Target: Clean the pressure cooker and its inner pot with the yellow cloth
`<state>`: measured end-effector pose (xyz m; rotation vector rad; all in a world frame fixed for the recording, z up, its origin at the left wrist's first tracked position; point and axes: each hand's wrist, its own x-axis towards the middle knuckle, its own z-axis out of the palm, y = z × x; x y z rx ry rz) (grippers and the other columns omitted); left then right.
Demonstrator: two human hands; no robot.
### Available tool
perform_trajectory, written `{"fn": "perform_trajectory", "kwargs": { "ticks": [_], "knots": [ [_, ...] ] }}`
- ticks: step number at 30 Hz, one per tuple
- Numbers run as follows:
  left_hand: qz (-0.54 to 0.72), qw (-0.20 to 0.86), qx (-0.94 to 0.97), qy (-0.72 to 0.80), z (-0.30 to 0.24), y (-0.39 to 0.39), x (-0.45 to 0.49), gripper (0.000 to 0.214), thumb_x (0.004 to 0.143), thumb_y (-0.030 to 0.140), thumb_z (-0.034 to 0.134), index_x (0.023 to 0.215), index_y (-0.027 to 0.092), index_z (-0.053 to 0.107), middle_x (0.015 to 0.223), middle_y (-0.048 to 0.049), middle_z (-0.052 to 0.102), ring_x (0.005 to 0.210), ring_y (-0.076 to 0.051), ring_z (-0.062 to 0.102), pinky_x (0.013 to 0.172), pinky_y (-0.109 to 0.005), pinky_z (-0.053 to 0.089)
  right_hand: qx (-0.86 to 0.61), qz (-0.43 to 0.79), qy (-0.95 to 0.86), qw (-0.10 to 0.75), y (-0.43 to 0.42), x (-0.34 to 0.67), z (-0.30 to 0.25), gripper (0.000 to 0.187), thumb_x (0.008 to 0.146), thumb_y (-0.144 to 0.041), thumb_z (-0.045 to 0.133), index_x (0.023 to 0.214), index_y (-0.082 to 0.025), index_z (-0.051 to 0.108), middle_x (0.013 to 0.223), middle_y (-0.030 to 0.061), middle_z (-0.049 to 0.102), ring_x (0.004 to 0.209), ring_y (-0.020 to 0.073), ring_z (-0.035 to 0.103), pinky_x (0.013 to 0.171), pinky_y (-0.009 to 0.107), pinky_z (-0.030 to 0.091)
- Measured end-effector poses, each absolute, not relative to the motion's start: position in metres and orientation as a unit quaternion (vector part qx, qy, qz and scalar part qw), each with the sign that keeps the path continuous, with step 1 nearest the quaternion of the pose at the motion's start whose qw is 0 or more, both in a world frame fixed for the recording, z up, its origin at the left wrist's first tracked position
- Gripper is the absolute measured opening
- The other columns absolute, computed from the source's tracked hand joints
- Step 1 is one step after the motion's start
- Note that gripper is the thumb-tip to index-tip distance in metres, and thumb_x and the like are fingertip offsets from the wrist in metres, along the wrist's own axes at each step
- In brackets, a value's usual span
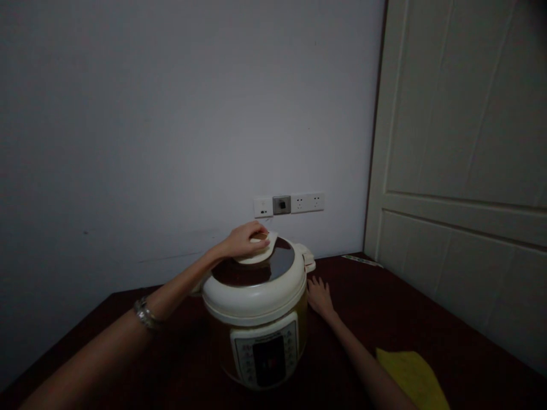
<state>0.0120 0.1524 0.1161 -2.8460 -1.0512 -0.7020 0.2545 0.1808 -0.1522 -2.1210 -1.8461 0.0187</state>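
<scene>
An electric pressure cooker (pixel 256 304) stands upright on a dark reddish-brown table, its control panel (pixel 267 353) facing me. Its lid (pixel 280 265) is on, with a cream rim and a dark glossy top. My left hand (pixel 245 240) is wrapped round the cream lid handle (pixel 258 256), and a bracelet circles that wrist. Low on the cooker's right side, my right hand (pixel 319 296) rests with its fingers spread, beside or against the body and below the side grip (pixel 306 259). I cannot tell how firmly it touches.
A yellow cloth (pixel 410 376) lies at the right near my forearm. Sockets and a switch plate (pixel 289 205) are set in the wall behind the cooker. A pale panelled door (pixel 461 171) borders the table on the right. A thin printed strip (pixel 362 260) lies at the table's back edge.
</scene>
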Motion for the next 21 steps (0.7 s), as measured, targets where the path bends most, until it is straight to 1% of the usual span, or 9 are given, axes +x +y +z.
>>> {"fn": "perform_trajectory", "kwargs": {
  "ticks": [6,11,13,16,18,21],
  "knots": [
    [-0.239,-0.006,-0.916,-0.322,0.116,0.154,0.011,0.029,0.077,0.040,0.050,0.091,0.017,0.059,0.096,-0.0072,0.063,0.086,-0.018,0.055,0.078,-0.030,0.040,-0.739,0.014,-0.645,0.194,0.178,0.253,-0.151,0.045,0.091,-0.032,0.030,0.121,-0.010,0.055,0.137,0.0198,0.042,0.130,0.0323,0.033,0.104,0.048,0.019],
    [-0.244,-0.012,-0.917,-0.315,0.117,0.153,0.011,0.029,0.077,0.040,0.050,0.092,0.016,0.060,0.095,-0.0075,0.063,0.086,-0.018,0.055,0.078,-0.030,0.041,-0.731,0.036,-0.631,0.257,0.178,0.252,-0.151,0.041,0.087,-0.029,0.039,0.116,-0.009,0.059,0.135,0.0193,0.046,0.128,0.0325,0.035,0.104,0.049,0.020],
    [-0.247,-0.020,-0.915,-0.318,0.117,0.152,0.011,0.029,0.076,0.039,0.051,0.092,0.017,0.060,0.095,-0.0071,0.064,0.086,-0.018,0.056,0.078,-0.030,0.041,-0.729,0.055,-0.615,0.294,0.180,0.256,-0.148,0.038,0.086,-0.029,0.038,0.109,-0.011,0.064,0.127,0.0177,0.054,0.123,0.0307,0.044,0.102,0.046,0.026],
    [-0.251,-0.026,-0.913,-0.321,0.118,0.151,0.011,0.029,0.076,0.040,0.052,0.092,0.018,0.061,0.095,-0.0064,0.064,0.087,-0.018,0.056,0.079,-0.030,0.041,-0.718,0.089,-0.588,0.363,0.184,0.270,-0.135,0.043,0.087,-0.030,0.029,0.097,-0.013,0.068,0.106,0.0151,0.067,0.103,0.0247,0.060,0.089,0.036,0.042],
    [-0.256,-0.010,-0.912,-0.321,0.116,0.150,0.011,0.030,0.076,0.040,0.052,0.092,0.017,0.061,0.094,-0.0070,0.064,0.086,-0.018,0.056,0.079,-0.032,0.041,-0.701,0.095,-0.571,0.417,0.188,0.283,-0.117,0.049,0.086,-0.031,0.024,0.098,-0.011,0.067,0.101,0.0152,0.068,0.096,0.0224,0.063,0.083,0.032,0.046],
    [-0.267,-0.004,-0.915,-0.303,0.113,0.149,0.010,0.031,0.077,0.041,0.050,0.091,0.016,0.063,0.094,-0.0086,0.063,0.087,-0.020,0.056,0.080,-0.034,0.041,-0.664,0.080,-0.553,0.497,0.194,0.298,-0.075,0.054,0.084,-0.034,0.020,0.106,-0.008,0.062,0.108,0.0170,0.066,0.098,0.0222,0.063,0.082,0.033,0.047]
  ]
}}
